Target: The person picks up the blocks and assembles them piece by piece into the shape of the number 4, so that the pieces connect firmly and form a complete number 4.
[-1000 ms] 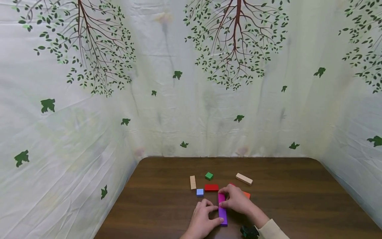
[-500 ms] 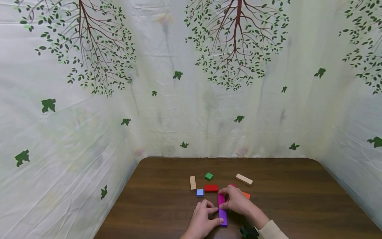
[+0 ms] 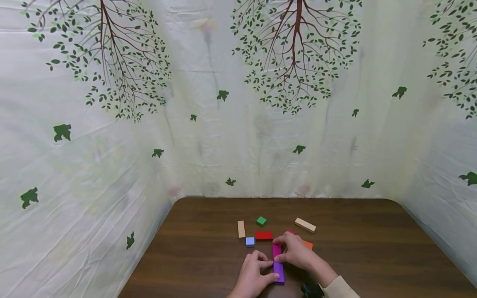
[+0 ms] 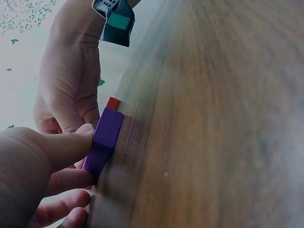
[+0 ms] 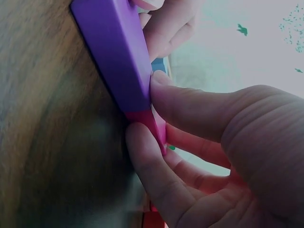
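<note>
A purple block (image 3: 279, 271) and a magenta block (image 3: 276, 249) lie end to end in one line on the table. My left hand (image 3: 252, 273) holds the purple block, its thumb on the near end and its index finger at the side near the joint. With thumb and fingers, my right hand (image 3: 296, 251) pinches the magenta block. In the right wrist view the purple block (image 5: 114, 52) meets the magenta block (image 5: 148, 124) with no gap that I can make out. The left wrist view shows the left thumb (image 4: 71, 147) against the purple block (image 4: 107, 133).
Beyond the hands lie a red block (image 3: 264, 236), a light blue block (image 3: 250, 242), a green block (image 3: 261, 221) and two plain wooden blocks, one left (image 3: 241, 229) and one right (image 3: 305, 224). An orange block (image 3: 308, 244) is partly hidden behind the right hand.
</note>
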Action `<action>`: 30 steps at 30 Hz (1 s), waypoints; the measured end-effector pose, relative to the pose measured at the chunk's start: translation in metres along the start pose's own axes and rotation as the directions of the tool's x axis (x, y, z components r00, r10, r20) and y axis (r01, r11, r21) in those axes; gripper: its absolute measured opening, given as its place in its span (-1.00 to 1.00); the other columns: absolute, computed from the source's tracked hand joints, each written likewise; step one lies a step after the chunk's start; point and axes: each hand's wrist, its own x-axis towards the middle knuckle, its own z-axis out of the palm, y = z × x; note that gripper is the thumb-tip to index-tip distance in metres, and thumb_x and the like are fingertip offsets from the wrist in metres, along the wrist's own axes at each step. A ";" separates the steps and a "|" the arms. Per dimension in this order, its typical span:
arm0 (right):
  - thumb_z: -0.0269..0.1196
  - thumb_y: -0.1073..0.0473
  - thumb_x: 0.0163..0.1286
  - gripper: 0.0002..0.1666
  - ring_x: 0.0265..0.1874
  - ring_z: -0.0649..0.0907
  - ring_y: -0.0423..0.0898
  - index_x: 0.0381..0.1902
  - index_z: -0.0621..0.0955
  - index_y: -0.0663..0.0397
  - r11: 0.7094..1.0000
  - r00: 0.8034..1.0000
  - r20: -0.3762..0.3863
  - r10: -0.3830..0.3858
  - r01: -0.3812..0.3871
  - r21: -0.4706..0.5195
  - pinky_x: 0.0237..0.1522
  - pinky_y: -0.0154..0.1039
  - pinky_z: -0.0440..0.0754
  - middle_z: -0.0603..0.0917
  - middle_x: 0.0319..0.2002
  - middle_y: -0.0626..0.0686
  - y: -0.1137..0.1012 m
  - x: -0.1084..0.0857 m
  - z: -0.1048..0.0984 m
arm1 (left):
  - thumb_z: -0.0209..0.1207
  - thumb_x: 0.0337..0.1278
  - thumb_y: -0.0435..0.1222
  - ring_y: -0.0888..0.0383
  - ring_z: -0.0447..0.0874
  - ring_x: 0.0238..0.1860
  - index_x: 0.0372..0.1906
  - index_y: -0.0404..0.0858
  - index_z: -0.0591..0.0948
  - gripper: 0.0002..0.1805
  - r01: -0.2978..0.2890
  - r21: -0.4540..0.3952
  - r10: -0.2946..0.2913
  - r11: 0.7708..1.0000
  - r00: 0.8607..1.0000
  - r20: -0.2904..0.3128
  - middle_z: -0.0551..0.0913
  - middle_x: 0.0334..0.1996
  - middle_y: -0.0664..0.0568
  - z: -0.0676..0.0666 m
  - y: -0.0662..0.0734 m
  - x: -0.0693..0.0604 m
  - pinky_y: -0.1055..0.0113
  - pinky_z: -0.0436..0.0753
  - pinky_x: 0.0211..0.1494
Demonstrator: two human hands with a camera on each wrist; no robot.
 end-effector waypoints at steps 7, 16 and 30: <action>0.59 0.14 0.05 -0.40 -0.40 0.52 -0.13 0.07 0.69 0.19 1.000 1.000 0.004 -0.009 0.009 0.014 -0.41 -0.26 0.47 0.55 -0.24 0.00 0.001 0.001 -0.001 | 0.51 -0.04 0.00 0.21 0.34 -0.09 -0.08 -0.25 0.80 -0.51 0.009 -0.024 -0.009 1.000 1.000 -0.013 0.47 -0.16 0.27 0.000 0.001 0.000 0.29 0.44 -0.07; 0.54 0.17 0.12 -0.41 -0.34 0.63 -0.11 0.13 0.66 0.13 0.997 0.997 -0.065 -0.049 0.053 0.053 -0.33 -0.23 0.58 0.64 -0.08 0.09 -0.003 -0.001 -0.020 | 0.48 0.00 0.01 0.22 0.44 -0.13 0.00 -0.24 0.76 -0.48 0.036 -0.073 -0.038 0.997 0.999 -0.031 0.55 -0.20 0.22 -0.004 0.000 0.003 0.30 0.45 -0.11; 0.52 0.29 0.09 -0.61 -0.32 0.71 -0.05 -0.07 0.73 0.11 0.997 0.951 -0.310 -0.004 -0.021 -0.076 -0.28 -0.17 0.64 0.69 -0.33 -0.02 0.012 0.004 -0.022 | 0.38 0.08 0.16 0.21 0.27 -0.07 0.28 0.15 0.62 -0.38 -0.038 0.021 0.036 0.999 0.995 0.091 0.39 -0.11 0.27 -0.005 -0.001 0.002 0.26 0.37 -0.08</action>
